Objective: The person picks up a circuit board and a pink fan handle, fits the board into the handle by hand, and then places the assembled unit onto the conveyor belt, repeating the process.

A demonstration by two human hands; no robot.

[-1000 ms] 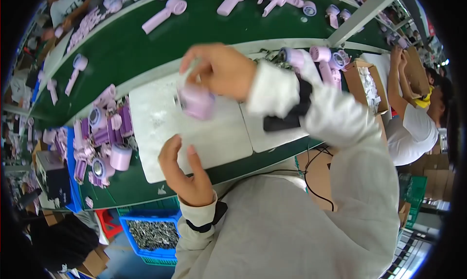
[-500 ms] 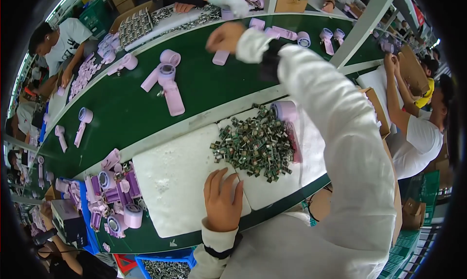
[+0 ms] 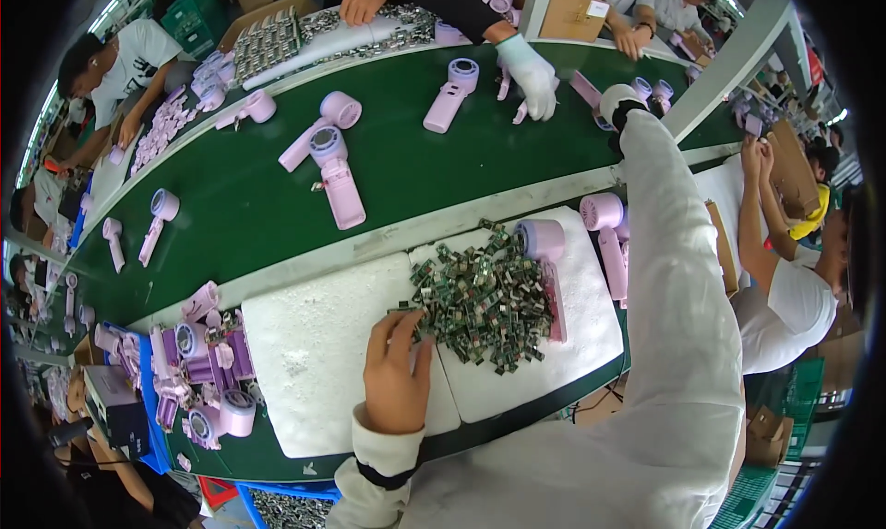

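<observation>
The step in hand looked like a long reach over the green belt to a small pink fan. The right sleeve stretched far out, with its cuff just beside that fan. The right hand was hidden, so nobody could tell if its grip had anything. The left hand sat on a white pad, fingers loose and empty, tips by the pile of green parts. That pile lay mostly on the other pad. The next move seemed to call for a gentle hold, without bumping a co-worker's gloved hand nearby.
</observation>
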